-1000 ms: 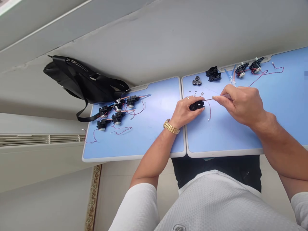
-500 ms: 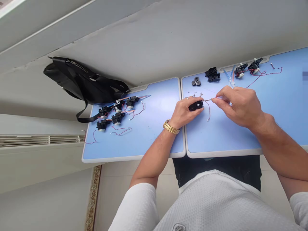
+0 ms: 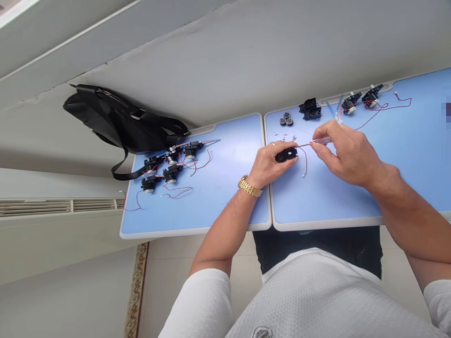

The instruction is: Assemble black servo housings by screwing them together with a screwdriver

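Note:
My left hand (image 3: 270, 164) grips a small black plastic housing (image 3: 287, 155) between thumb and fingers, just above the right-hand blue table. A thin red-and-dark wire (image 3: 306, 162) trails from the housing's right side to a small white plug. In my right hand (image 3: 347, 152) is a screwdriver (image 3: 321, 140) with a clear pinkish handle, pinched by thumb and fingers. Its shaft points left and reaches the housing's upper right edge; the tip is hidden by my left fingers. Behind the housing lie small dark screws (image 3: 294, 138).
Round dark wheel-like parts (image 3: 286, 121) and black housing pieces (image 3: 310, 109) lie at the back. Wired motor units (image 3: 351, 103) with blue and orange tubes sit back right; several similar units (image 3: 171, 173) cover the left table (image 3: 211, 206). A black bag (image 3: 120, 117) leans on the wall.
My right fingers have loosened and shifted slightly on the screwdriver, so more of its handle shows. My left hand and the housing stay almost in place.

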A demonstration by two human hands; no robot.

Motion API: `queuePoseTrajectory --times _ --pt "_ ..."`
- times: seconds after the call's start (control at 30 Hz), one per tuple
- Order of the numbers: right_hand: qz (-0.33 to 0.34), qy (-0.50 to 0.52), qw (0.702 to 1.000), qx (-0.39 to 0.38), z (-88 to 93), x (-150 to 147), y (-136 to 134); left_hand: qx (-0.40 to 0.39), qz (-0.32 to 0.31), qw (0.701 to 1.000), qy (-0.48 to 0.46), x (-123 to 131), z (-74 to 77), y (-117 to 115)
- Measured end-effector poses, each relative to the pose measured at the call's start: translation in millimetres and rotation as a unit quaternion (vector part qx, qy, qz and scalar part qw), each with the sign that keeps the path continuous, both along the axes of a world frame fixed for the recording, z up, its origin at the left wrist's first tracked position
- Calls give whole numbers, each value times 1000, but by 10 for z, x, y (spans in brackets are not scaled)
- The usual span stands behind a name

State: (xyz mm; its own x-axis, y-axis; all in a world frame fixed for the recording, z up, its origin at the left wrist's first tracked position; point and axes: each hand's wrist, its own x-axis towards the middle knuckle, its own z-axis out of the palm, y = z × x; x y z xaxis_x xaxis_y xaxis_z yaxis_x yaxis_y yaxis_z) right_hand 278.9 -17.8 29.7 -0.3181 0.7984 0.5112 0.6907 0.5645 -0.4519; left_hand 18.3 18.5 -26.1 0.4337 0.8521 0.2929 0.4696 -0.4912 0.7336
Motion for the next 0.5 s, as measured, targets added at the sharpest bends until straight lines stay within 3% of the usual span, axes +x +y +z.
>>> queuePoseTrajectory --times 0.5 --pt "-89 -71 993 14 -123 94 60 17 -10 1000 -6 -8 -17 3"
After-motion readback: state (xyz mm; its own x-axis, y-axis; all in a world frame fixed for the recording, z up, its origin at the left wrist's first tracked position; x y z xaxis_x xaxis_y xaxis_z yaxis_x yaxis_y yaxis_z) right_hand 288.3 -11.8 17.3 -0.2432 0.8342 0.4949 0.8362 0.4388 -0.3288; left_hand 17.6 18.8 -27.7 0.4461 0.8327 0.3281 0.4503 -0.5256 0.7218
